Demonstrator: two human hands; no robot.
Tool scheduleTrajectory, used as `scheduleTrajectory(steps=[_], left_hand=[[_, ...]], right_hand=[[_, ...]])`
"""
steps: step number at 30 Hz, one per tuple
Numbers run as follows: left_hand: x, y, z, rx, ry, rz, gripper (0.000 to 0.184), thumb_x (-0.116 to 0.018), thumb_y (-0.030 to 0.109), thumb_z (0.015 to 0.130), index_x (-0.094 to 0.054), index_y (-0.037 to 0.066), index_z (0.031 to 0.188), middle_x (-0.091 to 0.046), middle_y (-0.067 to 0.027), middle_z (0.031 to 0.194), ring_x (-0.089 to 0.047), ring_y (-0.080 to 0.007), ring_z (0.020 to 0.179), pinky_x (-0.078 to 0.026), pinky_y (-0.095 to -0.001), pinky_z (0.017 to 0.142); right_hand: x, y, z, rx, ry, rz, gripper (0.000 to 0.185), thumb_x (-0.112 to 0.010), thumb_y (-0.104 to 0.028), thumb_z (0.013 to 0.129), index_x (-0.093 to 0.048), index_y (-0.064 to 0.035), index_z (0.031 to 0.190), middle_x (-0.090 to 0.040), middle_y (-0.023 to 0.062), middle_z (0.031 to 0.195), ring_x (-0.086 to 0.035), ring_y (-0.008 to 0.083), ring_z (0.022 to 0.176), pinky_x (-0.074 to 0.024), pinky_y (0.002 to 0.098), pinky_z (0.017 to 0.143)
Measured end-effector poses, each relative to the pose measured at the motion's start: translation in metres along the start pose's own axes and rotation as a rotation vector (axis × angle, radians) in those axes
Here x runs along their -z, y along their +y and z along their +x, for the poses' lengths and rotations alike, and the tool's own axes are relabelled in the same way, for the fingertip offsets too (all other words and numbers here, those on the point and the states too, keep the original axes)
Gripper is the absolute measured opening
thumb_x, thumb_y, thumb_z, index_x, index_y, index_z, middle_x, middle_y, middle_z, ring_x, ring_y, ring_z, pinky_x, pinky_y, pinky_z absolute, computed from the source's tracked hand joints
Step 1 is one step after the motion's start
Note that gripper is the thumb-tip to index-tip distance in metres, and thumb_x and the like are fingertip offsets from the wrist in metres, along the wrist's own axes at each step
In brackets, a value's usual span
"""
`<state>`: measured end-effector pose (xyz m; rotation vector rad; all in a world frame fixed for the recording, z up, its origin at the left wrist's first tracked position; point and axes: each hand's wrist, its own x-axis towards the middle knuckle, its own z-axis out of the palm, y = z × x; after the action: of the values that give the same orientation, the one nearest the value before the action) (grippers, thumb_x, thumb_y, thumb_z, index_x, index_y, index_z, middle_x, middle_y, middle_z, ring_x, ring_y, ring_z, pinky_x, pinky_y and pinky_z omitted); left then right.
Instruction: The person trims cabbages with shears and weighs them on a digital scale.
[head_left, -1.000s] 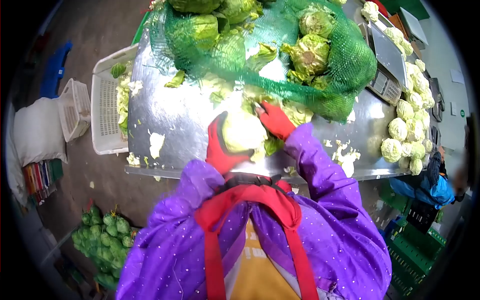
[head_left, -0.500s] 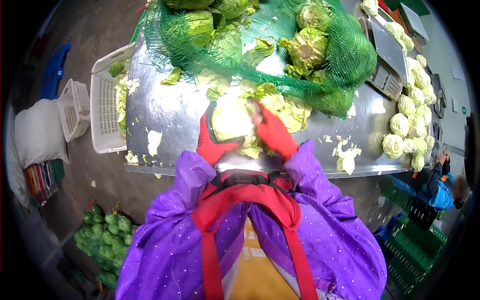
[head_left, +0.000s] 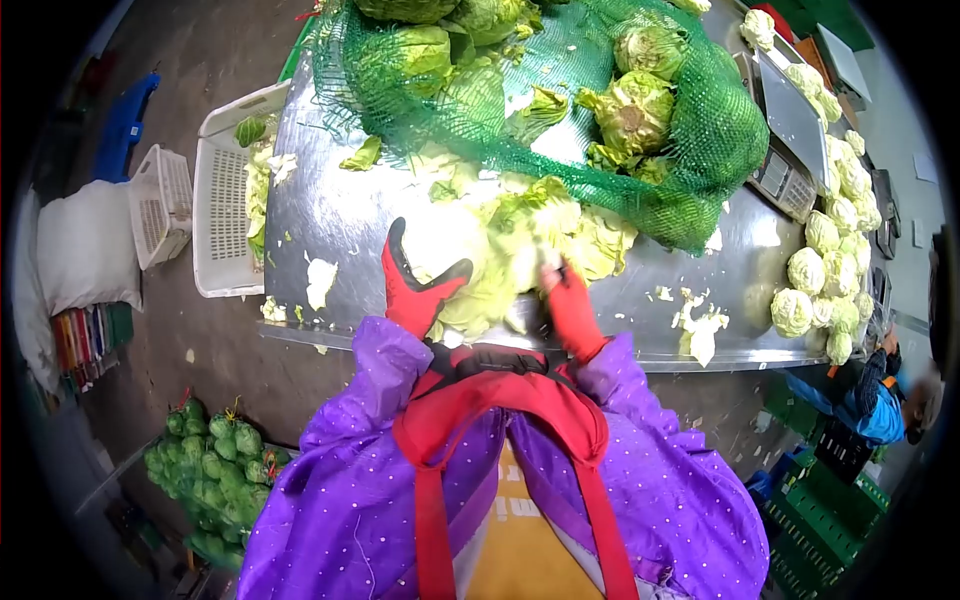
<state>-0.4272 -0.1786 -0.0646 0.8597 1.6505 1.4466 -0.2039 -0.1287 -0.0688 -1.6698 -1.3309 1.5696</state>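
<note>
We see a purple jacket (head_left: 300, 520) with puckered sleeves (head_left: 385, 350), speckled with white dots; red straps (head_left: 434, 530) and a black buckle (head_left: 506, 360); a mustard-yellow top (head_left: 508, 570) bearing white lettering (head_left: 514, 503); and red gloves (head_left: 412, 303), the left one dark along the fingers (head_left: 396, 240).

Cabbage (head_left: 438, 243) on table (head_left: 330, 215), crate (head_left: 222, 205) left

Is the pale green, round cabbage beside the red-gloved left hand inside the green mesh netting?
No, the cabbage lies beside the left hand, outside the netting and on the near side of its edge.
</note>
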Motion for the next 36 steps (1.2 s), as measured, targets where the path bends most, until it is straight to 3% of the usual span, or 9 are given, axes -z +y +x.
scheduleTrajectory(steps=[7, 8, 11, 15, 24, 27, 29, 33, 36], left_hand=[[-0.012, 0.029, 0.001, -0.253, -0.248, 0.603, 0.126, -0.090, 0.045, 0.054, -0.021, 0.004, 0.151, -0.032, -0.0217, 0.148, -0.036, -0.0387, 0.136, -0.036, -0.0475, 0.109], [-0.018, 0.037, 0.000, -0.280, -0.244, 0.712, 0.126, -0.088, 0.050, 0.054, -0.021, 0.004, 0.151, -0.027, -0.0232, 0.151, -0.033, -0.0400, 0.138, -0.035, -0.0491, 0.110], [-0.019, 0.031, -0.005, -0.320, -0.205, 0.706, 0.123, -0.092, 0.038, 0.054, -0.023, -0.003, 0.147, -0.034, -0.0246, 0.144, -0.038, -0.0406, 0.134, -0.035, -0.0468, 0.110], [-0.011, 0.007, -0.008, -0.237, -0.198, 0.568, 0.128, -0.091, 0.048, 0.052, -0.022, -0.001, 0.148, -0.025, -0.0267, 0.151, -0.029, -0.0428, 0.140, -0.031, -0.0493, 0.112], [-0.030, 0.013, -0.010, -0.205, -0.163, 0.589, 0.119, -0.088, 0.048, 0.055, -0.028, 0.004, 0.147, -0.032, -0.0209, 0.146, -0.034, -0.0391, 0.135, -0.030, -0.0487, 0.109], [-0.028, 0.014, -0.021, -0.375, -0.214, 0.725, 0.117, -0.088, 0.049, 0.055, -0.029, 0.004, 0.147, -0.033, -0.0219, 0.146, -0.034, -0.0400, 0.135, -0.030, -0.0489, 0.109], [-0.023, 0.018, -0.015, -0.418, -0.253, 0.688, 0.117, -0.089, 0.046, 0.055, -0.030, 0.002, 0.146, -0.037, -0.0230, 0.144, -0.036, -0.0399, 0.134, -0.032, -0.0477, 0.109], [0.000, 0.010, -0.003, -0.235, -0.267, 0.404, 0.122, -0.092, 0.039, 0.053, -0.025, 0.002, 0.149, -0.034, -0.0209, 0.147, -0.035, -0.0343, 0.137, -0.033, -0.0429, 0.112], [0.008, -0.008, -0.020, -0.036, -0.129, 0.218, 0.129, -0.096, 0.031, 0.050, -0.021, 0.002, 0.151, -0.038, -0.0189, 0.144, -0.036, -0.0292, 0.137, -0.034, -0.0411, 0.113]], right_hand=[[0.030, -0.078, -0.012, 0.105, 0.067, -0.306, 0.061, -0.052, -0.032, 0.098, -0.032, -0.0052, 0.149, -0.056, 0.0279, 0.130, -0.057, 0.0357, 0.119, -0.0426, 0.0384, 0.101], [0.022, -0.073, -0.012, 0.274, -0.004, -0.253, 0.059, -0.051, -0.031, 0.099, -0.033, -0.0075, 0.150, -0.055, 0.0286, 0.131, -0.059, 0.0376, 0.117, -0.0444, 0.0409, 0.098], [-0.003, -0.058, -0.014, 0.394, -0.160, -0.424, 0.056, -0.051, -0.034, 0.098, -0.037, -0.0083, 0.146, -0.052, 0.0285, 0.132, -0.061, 0.0433, 0.105, -0.0482, 0.0439, 0.092], [-0.009, -0.069, -0.022, 0.382, -0.198, -0.562, 0.056, -0.052, -0.036, 0.097, -0.039, -0.0097, 0.145, -0.053, 0.0270, 0.127, -0.062, 0.0447, 0.098, -0.0505, 0.0465, 0.085], [-0.011, -0.061, 0.006, 0.467, -0.106, -0.592, 0.052, -0.052, -0.037, 0.098, -0.044, -0.0072, 0.140, -0.059, 0.0233, 0.105, -0.064, 0.0387, 0.081, -0.0504, 0.0468, 0.070], [0.004, -0.033, 0.059, 0.017, -0.022, -0.258, 0.052, -0.050, -0.037, 0.099, -0.047, -0.0037, 0.138, -0.063, 0.0201, 0.091, -0.065, 0.0309, 0.078, -0.0501, 0.0434, 0.070], [0.011, -0.031, 0.066, 0.019, -0.041, -0.202, 0.052, -0.049, -0.037, 0.099, -0.047, -0.0028, 0.138, -0.064, 0.0183, 0.083, -0.064, 0.0278, 0.076, -0.0494, 0.0421, 0.071], [0.010, -0.009, 0.042, 0.379, 0.067, -0.231, 0.055, -0.049, -0.037, 0.099, -0.046, -0.0008, 0.139, -0.068, 0.0185, 0.084, -0.065, 0.0281, 0.077, -0.0496, 0.0403, 0.075], [0.002, -0.063, -0.027, 0.217, -0.154, -0.385, 0.049, -0.050, -0.033, 0.099, -0.047, -0.0065, 0.141, -0.070, 0.0207, 0.092, -0.067, 0.0263, 0.086, -0.0494, 0.0382, 0.080]])
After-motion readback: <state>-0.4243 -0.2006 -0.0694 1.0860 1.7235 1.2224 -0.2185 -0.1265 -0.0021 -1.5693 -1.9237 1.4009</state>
